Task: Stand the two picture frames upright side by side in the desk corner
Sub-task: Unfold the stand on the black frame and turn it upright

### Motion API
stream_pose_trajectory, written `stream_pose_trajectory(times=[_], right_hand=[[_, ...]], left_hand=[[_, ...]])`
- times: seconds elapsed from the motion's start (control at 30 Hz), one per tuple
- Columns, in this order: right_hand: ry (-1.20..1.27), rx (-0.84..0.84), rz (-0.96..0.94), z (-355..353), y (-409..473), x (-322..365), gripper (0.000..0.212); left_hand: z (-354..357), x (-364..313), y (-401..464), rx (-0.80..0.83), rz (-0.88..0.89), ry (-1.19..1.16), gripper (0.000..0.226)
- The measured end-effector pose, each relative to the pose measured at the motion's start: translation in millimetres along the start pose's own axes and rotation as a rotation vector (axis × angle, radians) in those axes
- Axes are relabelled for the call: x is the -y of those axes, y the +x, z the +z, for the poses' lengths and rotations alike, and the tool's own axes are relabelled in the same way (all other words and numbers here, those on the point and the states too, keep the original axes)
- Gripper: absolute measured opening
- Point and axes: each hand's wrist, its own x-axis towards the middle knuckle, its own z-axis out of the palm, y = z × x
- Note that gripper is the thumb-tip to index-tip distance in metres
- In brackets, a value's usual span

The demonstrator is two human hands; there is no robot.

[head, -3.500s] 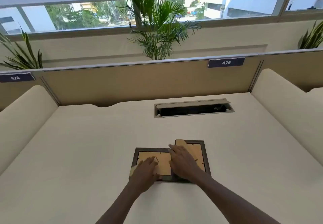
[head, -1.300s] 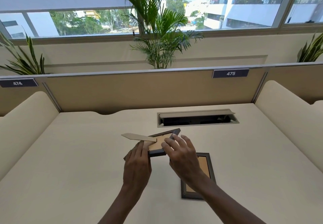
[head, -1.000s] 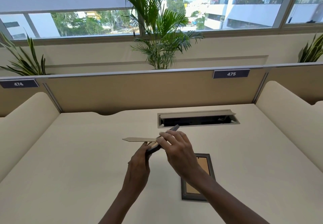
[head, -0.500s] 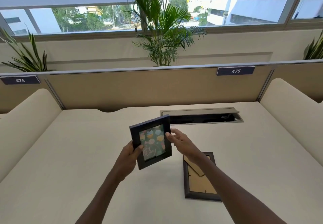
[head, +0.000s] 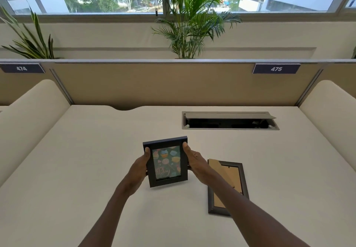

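Left hand [head: 139,166] and right hand [head: 195,162] clamp the upright frame [head: 166,161]; second frame [head: 227,187] lies face-down on the counter [head: 77,160].

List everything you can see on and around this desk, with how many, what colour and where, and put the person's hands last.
held picture frame: 1, dark frame with a green cupcake picture, upright between both hands above the desk middle
second picture frame: 1, dark with tan backing, lying face down on the desk, right of the held one
desk: 1, cream, fills the foreground
cable hatch: 1, grey, lid open, far right of the desk
partition: 1, tan, along the desk's far edge
number plates: 2, dark blue, 474 and 475 on the partition
plants: 2, green, palm centre, another left, behind the partition
left hand: 1, on the frame's left edge
right hand: 1, on its right edge
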Motion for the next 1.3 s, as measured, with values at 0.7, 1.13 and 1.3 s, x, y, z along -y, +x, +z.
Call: stream_pose_trajectory(times=[0.7,1.13,1.3], right_hand=[[-0.014,-0.069,0.082,21.7,3.8,-13.6,0.115],[-0.099,-0.006,0.080,10.3,-8.2,-10.1,0.066],[-0.115,-0.135,0.040,-9.2,-21.7,-17.6,0.070]], left_hand=[[-12.1,20.6,8.6,-0.073,-0.059,-0.022,0.070],[-2.4,27.8,-15.7,-0.120,0.018,0.048,0.062],[7.2,41.8,-28.0,-0.479,-0.074,-0.044,0.093]])
